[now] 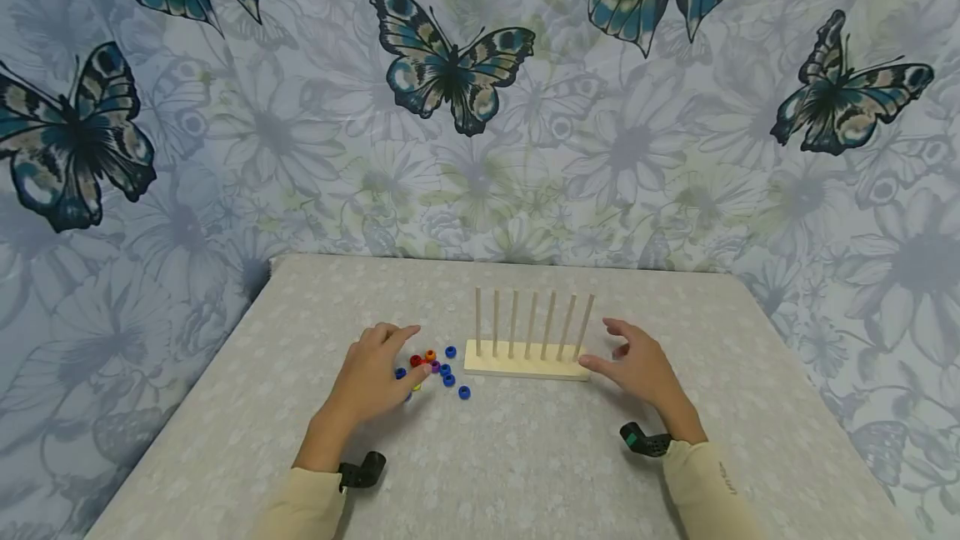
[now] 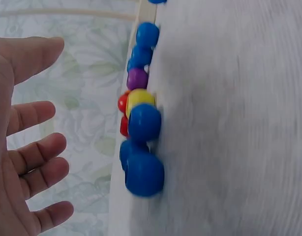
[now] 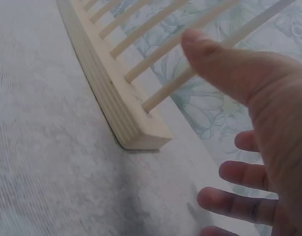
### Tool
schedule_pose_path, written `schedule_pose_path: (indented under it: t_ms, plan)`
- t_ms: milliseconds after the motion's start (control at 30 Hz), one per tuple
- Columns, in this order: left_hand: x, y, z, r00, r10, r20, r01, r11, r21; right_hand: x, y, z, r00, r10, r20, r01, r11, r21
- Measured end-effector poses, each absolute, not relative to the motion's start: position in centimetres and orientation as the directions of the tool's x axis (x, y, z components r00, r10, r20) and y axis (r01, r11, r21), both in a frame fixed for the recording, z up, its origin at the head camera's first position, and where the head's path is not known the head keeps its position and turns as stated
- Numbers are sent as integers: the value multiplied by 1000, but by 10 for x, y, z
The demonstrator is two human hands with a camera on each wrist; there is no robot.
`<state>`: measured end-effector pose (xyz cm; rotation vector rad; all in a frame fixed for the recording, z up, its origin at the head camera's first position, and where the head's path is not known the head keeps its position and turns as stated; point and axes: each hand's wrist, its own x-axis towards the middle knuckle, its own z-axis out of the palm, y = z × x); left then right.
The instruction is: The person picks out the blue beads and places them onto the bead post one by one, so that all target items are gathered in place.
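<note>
My left hand [image 1: 371,377] hovers above a loose group of round beads, its fingers spread and nothing held. Blue beads [image 1: 448,380], a red bead [image 1: 416,361], an orange bead [image 1: 430,355] and a purple bead [image 1: 435,367] lie on the table there. The left wrist view shows a yellow bead [image 2: 140,99] among them, apart from the fingers [image 2: 43,152]. To the right stands a wooden board [image 1: 525,367] with several upright pegs. Beside its right end is my right hand [image 1: 637,365], fingers apart. In the right wrist view the thumb [image 3: 225,64] overlaps the end peg [image 3: 166,93]; contact is unclear.
A pale patterned cloth covers the table [image 1: 525,457]. Behind its far edge hangs a fabric backdrop [image 1: 480,190] printed with butterflies and flowers. A single blue bead [image 1: 464,392] lies nearer the front than the board.
</note>
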<state>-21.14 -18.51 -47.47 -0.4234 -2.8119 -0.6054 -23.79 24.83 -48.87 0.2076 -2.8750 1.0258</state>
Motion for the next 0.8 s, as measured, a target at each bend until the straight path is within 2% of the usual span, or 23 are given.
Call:
schedule_pose_path:
  t_ms: [133, 367, 800]
  plan:
    - [-210, -176, -475, -950, 231, 210, 303, 842, 447, -241, 246, -492, -989, -118, 84, -143, 706, -694]
    - [-204, -159, -479, -959, 264, 103, 273, 764, 584, -247, 240, -504, -994, -110, -6, -68, 660, -748]
    - [-197, -136, -492, -931, 359, 59, 321, 733, 600, -246, 226, -508, -990, -79, -120, 52, 582, -812]
